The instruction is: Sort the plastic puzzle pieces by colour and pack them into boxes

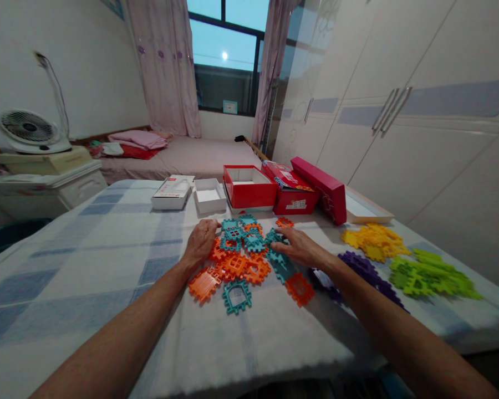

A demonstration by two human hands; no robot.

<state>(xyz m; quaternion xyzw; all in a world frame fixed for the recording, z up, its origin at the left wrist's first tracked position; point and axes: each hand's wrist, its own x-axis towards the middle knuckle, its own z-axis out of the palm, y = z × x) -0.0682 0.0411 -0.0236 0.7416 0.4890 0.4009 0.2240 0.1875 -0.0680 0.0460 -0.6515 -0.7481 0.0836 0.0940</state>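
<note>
My left hand (202, 239) lies cupped along the left side of a pile of interlocking plastic building tiles. Its fingers, partly hidden behind its back, reach toward a teal tile (230, 224). At the right side of the pile, my right hand (298, 246) has thumb and fingers apart, touching teal tiles (283, 266). Between the hands, teal tiles lie over orange tiles (235, 266). A teal frame tile (237, 296) sits nearest me, and an orange tile (299, 288) lies below my right hand.
Purple tiles (368, 272), yellow tiles (374, 241) and lime-green tiles (434, 275) form piles at right. Along the back stand a white box (172, 194), an open white tray (209, 206), a red open box (251, 195), another red box (295, 202) and a leaning red lid (322, 188).
</note>
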